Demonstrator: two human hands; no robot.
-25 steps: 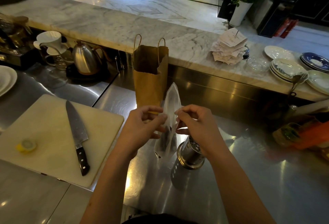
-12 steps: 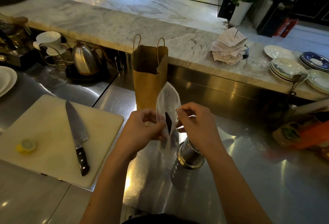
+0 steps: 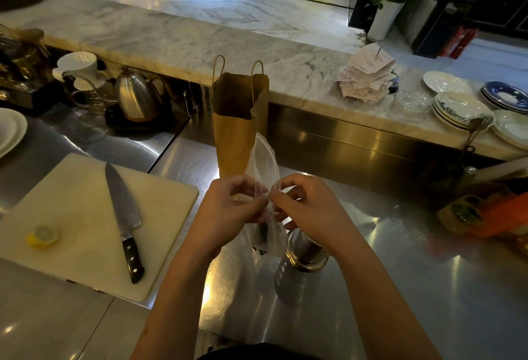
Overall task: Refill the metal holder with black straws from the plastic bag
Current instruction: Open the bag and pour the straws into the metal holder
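A person's two bare hands hold a clear plastic bag upright over a steel counter. The left hand and the right hand each pinch the film between thumb and curled fingers, meeting at about the bag's middle, so the upper part stands loose above the knuckles. Black straws show as a dark bundle in the lower part of the bag, just below the hands. The metal holder stands on the counter just beside the bag's lower end, under the right hand, its open top tilted toward the camera; what is inside it cannot be made out.

Behind the hands a brown paper bag with twisted handles stands open on the counter. To the left, a large knife lies diagonally on a pale cutting board, with a piece of lemon near the board's left edge. A steel kettle sits farther back on the left. Along the raised marble ledge on the right are a stack of receipts on a spike and several piles of plates.
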